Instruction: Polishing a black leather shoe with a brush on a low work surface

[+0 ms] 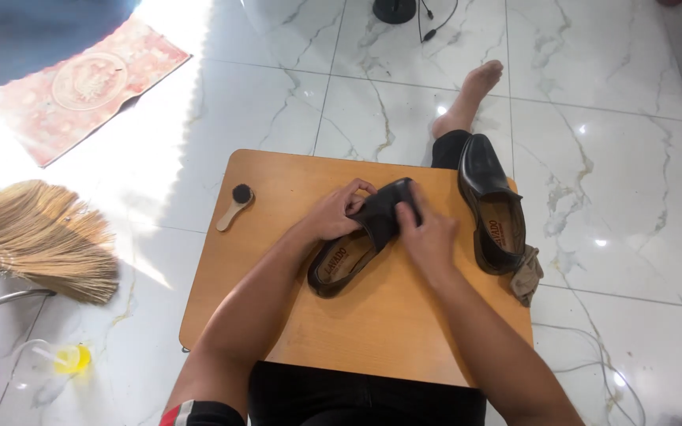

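Both hands grip the black leather shoe (pixel 357 244) at mid-surface: left hand (pixel 333 213) curls its fingers over the upper at the toe end, right hand (pixel 429 237) clamps down on the same part from the other side, both closed on it. Shoe lies with the heel toward the person and to their left, toe away and right, long axis diagonal across the wooden surface (pixel 278 315). Opening faces up, tan insole showing, leather dark and smooth with a slight shine.

Second black shoe (pixel 492 207) lies just beside the right hand, near the right edge of the surface, long axis almost straight away from the person, toe far, opening up, same tan lining. Crumpled beige cloth (pixel 527 274) touches its heel end and hangs off the edge. Small wooden-handled applicator brush (pixel 235 207) with a round dark head sits well apart on the left part.

Surface is rounded-corner, light orange-brown wood, on white veined marble floor (pixel 609 158). Straw broom (pixel 37 237) lies on the floor at left, red patterned mat (pixel 80 87) beyond it.
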